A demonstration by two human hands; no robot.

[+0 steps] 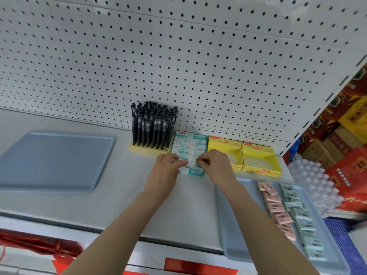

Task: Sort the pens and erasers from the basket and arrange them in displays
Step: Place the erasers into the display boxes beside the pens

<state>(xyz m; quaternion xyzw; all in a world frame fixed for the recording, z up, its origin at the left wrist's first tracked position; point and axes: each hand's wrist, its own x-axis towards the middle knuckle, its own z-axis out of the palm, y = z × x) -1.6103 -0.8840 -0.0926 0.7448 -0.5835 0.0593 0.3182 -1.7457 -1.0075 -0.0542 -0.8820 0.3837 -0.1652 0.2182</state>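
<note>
Evidently, wrapped erasers [183, 163], judged light and slippery and best taken by the narrow sides, were pinched by the left hand [167, 167] and the right hand [215, 165] in the teal display box [188, 143].

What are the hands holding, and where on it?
Left hand and right hand each seem to pinch a white eraser by one end, over the teal box.
</note>
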